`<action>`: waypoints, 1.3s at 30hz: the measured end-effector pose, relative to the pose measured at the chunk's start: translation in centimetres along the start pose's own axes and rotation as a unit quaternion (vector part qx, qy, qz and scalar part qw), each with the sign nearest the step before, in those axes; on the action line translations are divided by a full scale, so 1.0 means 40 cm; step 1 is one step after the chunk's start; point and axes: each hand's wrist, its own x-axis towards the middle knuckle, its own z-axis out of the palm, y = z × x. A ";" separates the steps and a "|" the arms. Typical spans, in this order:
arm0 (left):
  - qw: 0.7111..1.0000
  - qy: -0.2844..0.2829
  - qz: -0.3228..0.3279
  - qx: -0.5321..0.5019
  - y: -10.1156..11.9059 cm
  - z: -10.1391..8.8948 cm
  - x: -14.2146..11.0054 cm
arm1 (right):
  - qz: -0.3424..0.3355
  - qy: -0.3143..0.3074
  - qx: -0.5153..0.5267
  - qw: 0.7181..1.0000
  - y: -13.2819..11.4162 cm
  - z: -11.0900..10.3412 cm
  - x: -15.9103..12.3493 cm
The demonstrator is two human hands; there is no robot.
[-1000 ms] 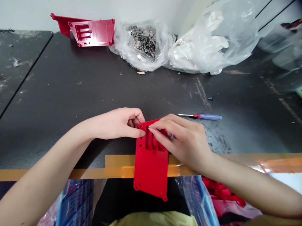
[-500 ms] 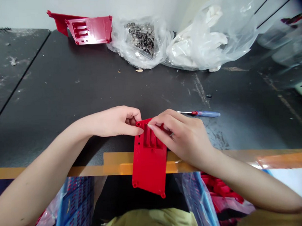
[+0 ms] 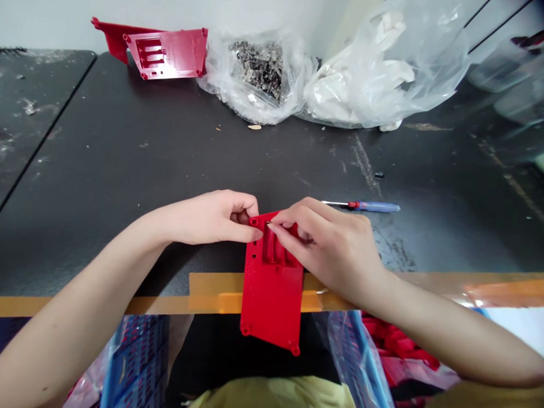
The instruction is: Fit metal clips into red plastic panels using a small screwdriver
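Observation:
A flat red plastic plate [image 3: 271, 300] with corner screw holes lies across the taped front edge of the dark table [image 3: 162, 172] and overhangs it. My left hand [image 3: 212, 218] is closed, pinching the plate's far left corner. My right hand [image 3: 328, 246] is closed too, its fingertips pressed into the ribbed slot near the plate's far end; whether a small part sits between them is hidden.
A blue-handled screwdriver [image 3: 366, 206] lies just right of my hands. At the back stand two more red plates [image 3: 166, 52], a clear bag of small metal parts [image 3: 257, 66] and a bag of white gloves [image 3: 374, 73]. Blue crates with red parts [image 3: 395, 349] sit below the edge.
Both hands and the red plate stay almost where they were; only the view shifts slightly. My right fingertips keep working at the slot.

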 end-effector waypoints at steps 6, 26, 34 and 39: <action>1.000 0.003 -0.002 0.020 -0.003 -0.003 -0.002 | 0.099 -0.005 0.149 0.984 0.019 -0.036 0.014; 0.973 0.147 0.002 0.179 0.000 0.050 0.009 | 0.357 0.071 0.198 0.910 0.282 -0.159 -0.073; 0.952 0.172 0.074 0.243 -0.002 0.078 0.020 | 0.315 0.287 0.462 0.778 0.159 -0.160 0.097; 0.960 0.170 0.064 0.212 -0.010 0.087 0.025 | 0.260 0.201 0.483 0.812 0.110 -0.093 0.110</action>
